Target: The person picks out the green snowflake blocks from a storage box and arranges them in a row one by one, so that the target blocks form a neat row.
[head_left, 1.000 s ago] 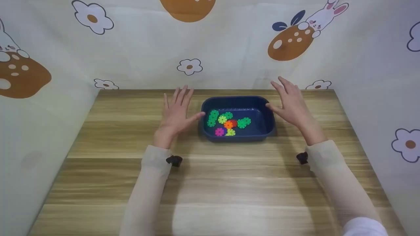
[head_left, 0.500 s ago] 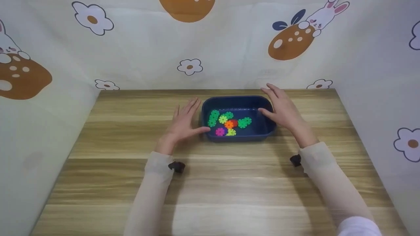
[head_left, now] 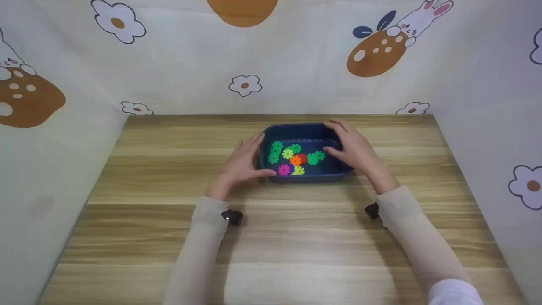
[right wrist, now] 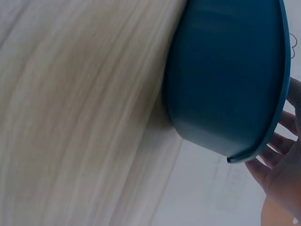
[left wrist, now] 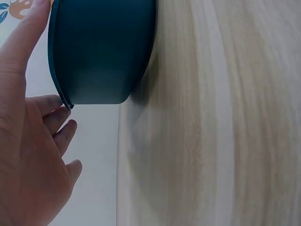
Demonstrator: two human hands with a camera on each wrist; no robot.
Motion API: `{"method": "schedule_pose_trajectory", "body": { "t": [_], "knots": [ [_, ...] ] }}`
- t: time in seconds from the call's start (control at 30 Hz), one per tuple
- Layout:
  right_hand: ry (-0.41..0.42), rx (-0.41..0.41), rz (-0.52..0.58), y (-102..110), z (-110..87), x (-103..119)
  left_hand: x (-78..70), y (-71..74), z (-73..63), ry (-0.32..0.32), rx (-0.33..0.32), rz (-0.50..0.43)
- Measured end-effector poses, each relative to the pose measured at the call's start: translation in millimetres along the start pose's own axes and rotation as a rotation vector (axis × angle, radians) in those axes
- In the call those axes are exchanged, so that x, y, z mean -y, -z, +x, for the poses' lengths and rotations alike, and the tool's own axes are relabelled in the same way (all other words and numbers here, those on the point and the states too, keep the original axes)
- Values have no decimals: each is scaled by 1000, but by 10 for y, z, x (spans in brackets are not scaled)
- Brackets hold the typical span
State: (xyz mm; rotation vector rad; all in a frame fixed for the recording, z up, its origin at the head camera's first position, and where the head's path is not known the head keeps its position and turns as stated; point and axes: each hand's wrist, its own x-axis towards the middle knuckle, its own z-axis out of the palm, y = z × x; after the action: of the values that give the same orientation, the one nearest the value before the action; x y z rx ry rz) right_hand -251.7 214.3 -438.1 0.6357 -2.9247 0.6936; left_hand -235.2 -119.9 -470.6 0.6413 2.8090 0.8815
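A dark blue rectangular basin (head_left: 313, 178) stands on the table and holds several flower-shaped plastic discs, among them green discs (head_left: 274, 152), a pink disc (head_left: 284, 170) and an orange disc (head_left: 295, 160). My left hand (head_left: 242, 163) is at its left end, thumb spread over the front left corner and fingertips right at the rim. In the left wrist view those fingers (left wrist: 63, 136) lie just beyond the rim. At the right end my right hand (head_left: 355, 146) reaches over the rim, thumb over the inside and fingers extended toward the back corner. Neither hand grips a disc.
The wood-grain table (head_left: 305, 245) stretches in front of the basin and to both sides. A pale printed cloth (head_left: 296, 55) with rabbits and flowers hangs behind the table and along its left and right edges. Black wrist cameras (head_left: 233, 217) sit on both sleeves.
Both hands have moved inward to the basin's ends, the left one rightward and the right one leftward and slightly down. Basin and discs stay in place.
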Motion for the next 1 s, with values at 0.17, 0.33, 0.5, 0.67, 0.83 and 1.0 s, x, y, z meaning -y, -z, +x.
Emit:
{"method": "schedule_pose_trajectory", "body": {
  "t": [0.17,0.33,0.5,0.67,0.83,1.0],
  "knots": [
    [18,28,14,-88,15,8,2,-21,1,11,10,-25],
    [20,68,52,-172,65,11,9,-15,12,8,9,-19],
    [22,96,91,-212,113,26,22,-14,8,11,4,-16],
    [11,155,136,-233,141,41,32,-18,5,17,16,-28],
    [-39,208,210,-255,177,59,41,-6,12,28,24,-44],
    [-107,264,275,-287,221,57,46,-4,28,37,32,-46]
  ]
}}
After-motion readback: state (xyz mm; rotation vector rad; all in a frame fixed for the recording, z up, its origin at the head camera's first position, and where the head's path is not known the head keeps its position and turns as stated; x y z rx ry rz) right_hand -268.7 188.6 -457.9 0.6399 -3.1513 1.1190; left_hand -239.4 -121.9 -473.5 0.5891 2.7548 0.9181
